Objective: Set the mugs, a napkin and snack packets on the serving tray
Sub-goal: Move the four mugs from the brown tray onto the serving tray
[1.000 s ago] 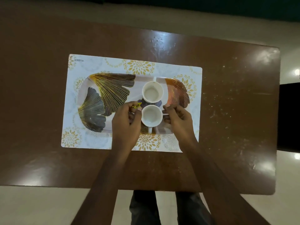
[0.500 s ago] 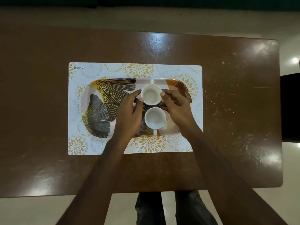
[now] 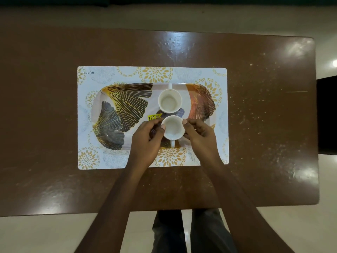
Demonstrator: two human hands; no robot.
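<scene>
My left hand [image 3: 145, 137] closes its grip on the near mug [image 3: 172, 127] from 9 o'clock, thumb and curled fingers against its wall. My right hand [image 3: 200, 136] does the same from 3 o'clock, thumb tip at the rim. This white mug stands upright on the tray [image 3: 131, 105], handle pointing to 6 o'clock. The far mug [image 3: 170, 100] stands just beside it at 12 o'clock, handle turned to 12. A yellow price sticker [image 3: 153, 117] shows at the near mug's 10 o'clock. The tray lies on a floral placemat [image 3: 155, 73] on the brown surface [image 3: 54, 106].
</scene>
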